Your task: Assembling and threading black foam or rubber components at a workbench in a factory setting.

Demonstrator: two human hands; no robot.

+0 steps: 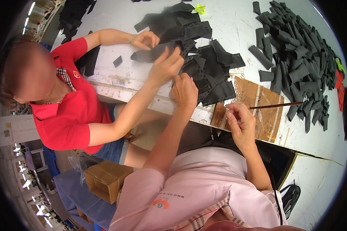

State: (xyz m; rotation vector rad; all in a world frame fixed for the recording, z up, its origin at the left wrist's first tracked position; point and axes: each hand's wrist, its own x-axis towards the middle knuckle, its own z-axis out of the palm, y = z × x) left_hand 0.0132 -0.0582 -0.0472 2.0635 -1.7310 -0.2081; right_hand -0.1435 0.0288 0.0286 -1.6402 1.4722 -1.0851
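Note:
My left hand (pixel 184 91) has its fingers curled at the near edge of a heap of flat black fabric pieces (pixel 210 79); its fingertips are partly hidden, and I cannot tell whether it grips one. Over a worn brown board (pixel 268 115), my right hand (pixel 241 122) is closed in a pinch, thumb against fingers. Something small and clear may be at its fingertips. A thin brown rod (pixel 275 106) extends rightward from beside this hand's knuckles. Just left of my left hand, a co-worker's two hands (pixel 167 65) hold a dark grey fabric piece (pixel 148 55).
A large pile of rolled black fabric tubes (pixel 297 57) covers the right of the white table (pixel 123 73). Bright yellow ties (pixel 200 9) lie at the far side. The co-worker in red (pixel 71 104) sits at my left. A cardboard box (pixel 106 179) stands lower left.

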